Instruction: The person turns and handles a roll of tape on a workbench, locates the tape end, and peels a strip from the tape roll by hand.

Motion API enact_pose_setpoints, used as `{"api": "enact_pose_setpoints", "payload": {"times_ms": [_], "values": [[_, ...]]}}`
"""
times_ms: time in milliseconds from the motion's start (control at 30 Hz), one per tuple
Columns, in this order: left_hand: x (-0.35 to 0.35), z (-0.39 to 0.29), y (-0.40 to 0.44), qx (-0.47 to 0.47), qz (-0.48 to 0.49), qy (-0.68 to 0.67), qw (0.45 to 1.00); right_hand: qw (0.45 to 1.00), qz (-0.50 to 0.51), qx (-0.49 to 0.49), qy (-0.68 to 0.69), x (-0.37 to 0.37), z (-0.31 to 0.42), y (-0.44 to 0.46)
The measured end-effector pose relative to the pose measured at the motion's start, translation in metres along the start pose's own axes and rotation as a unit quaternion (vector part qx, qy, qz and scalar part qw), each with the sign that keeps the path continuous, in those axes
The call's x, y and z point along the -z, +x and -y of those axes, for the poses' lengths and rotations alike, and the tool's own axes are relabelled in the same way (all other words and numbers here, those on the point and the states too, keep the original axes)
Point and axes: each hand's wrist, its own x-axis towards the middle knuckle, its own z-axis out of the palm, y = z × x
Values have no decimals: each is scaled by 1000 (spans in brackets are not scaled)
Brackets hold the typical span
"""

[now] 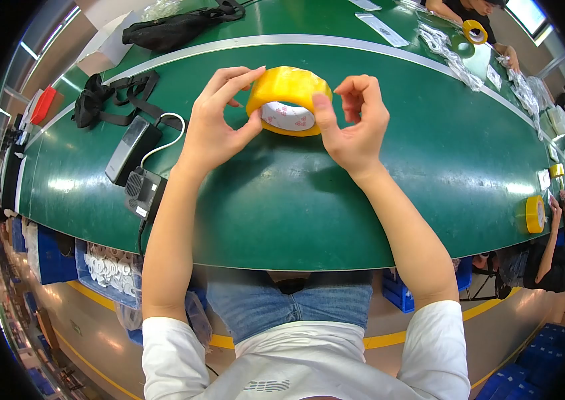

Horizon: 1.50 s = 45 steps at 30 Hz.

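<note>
A wide roll of yellow packing tape (pixel 289 83) is held above the green table (pixel 282 213); its white inner core with red print faces me. My left hand (pixel 219 120) grips the roll's left side, thumb at the lower edge and fingers at the top. At the right side is my right hand (pixel 359 123), its thumb against or just in front of the roll's edge and its fingers curled. Whether a bit of tape lies between that thumb and fingers is too small to make out.
Left of my arm lie a black power bank (pixel 132 150) with a white cable, a black device (pixel 144 190) and black straps (pixel 122 97). A black bag (pixel 179 30) lies farther back. Another tape roll (pixel 534 214) stands at right, near a co-worker (pixel 556 257). Below left, a bin (pixel 109 270) holds white rings.
</note>
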Motion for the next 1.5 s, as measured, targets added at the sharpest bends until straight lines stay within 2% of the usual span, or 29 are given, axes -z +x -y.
{"api": "enact_pose_setpoints", "payload": {"times_ms": [133, 233, 333, 467, 533, 967, 1133, 1500], "values": [[0, -1, -1, 18, 36, -21, 999, 999, 46, -7, -4, -3, -6, -3], [-1, -7, -2, 53, 73, -38, 995, 999, 37, -33, 12, -2, -10, -4], [-5, -7, -4, 70, 107, -69, 989, 1000, 11, -10, -15, -3, -13, -2], [-7, -10, -5, 78, 114, -73, 988, 999, -3, -34, 1, -6, -12, -1], [-7, -8, -5, 81, 119, -70, 987, 994, 45, -100, 16, -5, -13, -1], [-7, -8, -6, 106, 128, -94, 982, 996, 34, -80, 29, -9, -20, -4], [-7, -6, -6, 131, 145, -143, 970, 996, 38, -80, 32, -8, -19, -3], [-7, -3, -8, 107, 133, -148, 974, 995, 38, -81, 36, -8, -21, -4]]}}
